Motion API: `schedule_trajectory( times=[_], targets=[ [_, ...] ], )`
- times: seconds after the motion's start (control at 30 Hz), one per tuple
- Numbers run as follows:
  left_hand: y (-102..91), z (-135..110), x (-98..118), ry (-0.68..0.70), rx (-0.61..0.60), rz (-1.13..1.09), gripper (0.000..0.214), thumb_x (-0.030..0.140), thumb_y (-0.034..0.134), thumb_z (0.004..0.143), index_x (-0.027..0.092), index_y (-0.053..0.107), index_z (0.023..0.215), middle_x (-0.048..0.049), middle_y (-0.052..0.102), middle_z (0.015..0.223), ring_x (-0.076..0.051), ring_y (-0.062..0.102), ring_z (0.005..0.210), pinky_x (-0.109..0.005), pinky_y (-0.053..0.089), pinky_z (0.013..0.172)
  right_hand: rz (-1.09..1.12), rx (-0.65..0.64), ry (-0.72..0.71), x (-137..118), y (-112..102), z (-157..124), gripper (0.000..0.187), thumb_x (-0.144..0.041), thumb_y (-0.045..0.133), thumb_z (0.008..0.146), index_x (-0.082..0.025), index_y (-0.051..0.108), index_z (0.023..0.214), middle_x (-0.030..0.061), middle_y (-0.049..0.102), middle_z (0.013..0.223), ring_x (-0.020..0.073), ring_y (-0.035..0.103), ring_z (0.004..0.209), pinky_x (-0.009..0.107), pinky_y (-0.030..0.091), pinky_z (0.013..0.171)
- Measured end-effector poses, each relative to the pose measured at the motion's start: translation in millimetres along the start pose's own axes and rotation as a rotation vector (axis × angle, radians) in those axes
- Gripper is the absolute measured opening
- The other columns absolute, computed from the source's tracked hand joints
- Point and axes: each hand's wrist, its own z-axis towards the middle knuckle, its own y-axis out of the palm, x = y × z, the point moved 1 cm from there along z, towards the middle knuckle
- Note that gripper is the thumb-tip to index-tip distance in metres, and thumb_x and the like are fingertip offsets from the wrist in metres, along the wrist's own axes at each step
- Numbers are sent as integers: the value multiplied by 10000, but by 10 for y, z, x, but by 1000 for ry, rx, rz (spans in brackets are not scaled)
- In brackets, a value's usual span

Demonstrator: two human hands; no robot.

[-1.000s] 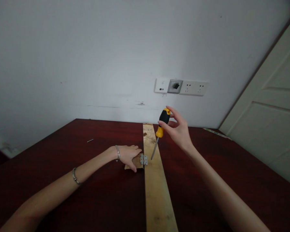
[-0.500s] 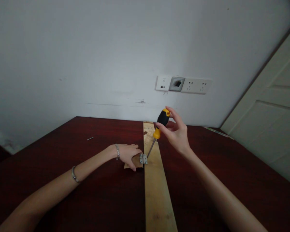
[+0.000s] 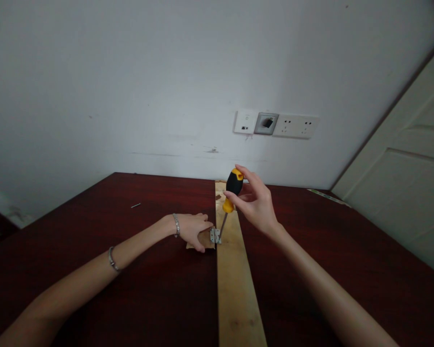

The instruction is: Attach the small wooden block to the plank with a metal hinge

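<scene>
A small hinge [image 3: 215, 235] spans the joint between a short piece of wood [image 3: 204, 239] and a long wooden board [image 3: 235, 284]. My left hand [image 3: 192, 230] lies over the short piece and holds it against the board's left side, thumb along the near edge and fingers on the far side. In my right hand [image 3: 256, 202] is a screwdriver [image 3: 234, 182] with a yellow and black handle, pinched between thumb and fingers. It leans slightly, its tip down at the hinge's right leaf. Whether a screw sits under the tip is too small to tell.
Everything rests on a dark red table [image 3: 166, 299] against a white wall. A thin metal rod or nail [image 3: 135, 205] lies at the left. A flat strip [image 3: 329, 197] lies near the back right edge. Sockets [image 3: 296, 126] are on the wall, and a panelled door [image 3: 412, 164] stands right.
My right hand has moved a little left, bringing the screwdriver more upright over the hinge. My left hand stays on the short piece of wood.
</scene>
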Motion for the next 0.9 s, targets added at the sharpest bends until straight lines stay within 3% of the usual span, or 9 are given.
schedule_trajectory(
  times=[0.9],
  targets=[
    [-4, 0, 12, 14, 30, -7, 733, 556, 636, 625, 175, 475, 1230, -111, 484, 1063, -290, 483, 981, -337, 447, 767, -46, -34, -35, -52, 10, -6, 550, -323, 632, 788, -291, 454, 1307, 46, 502, 1022, 128, 547, 750, 226, 551, 509]
  ],
)
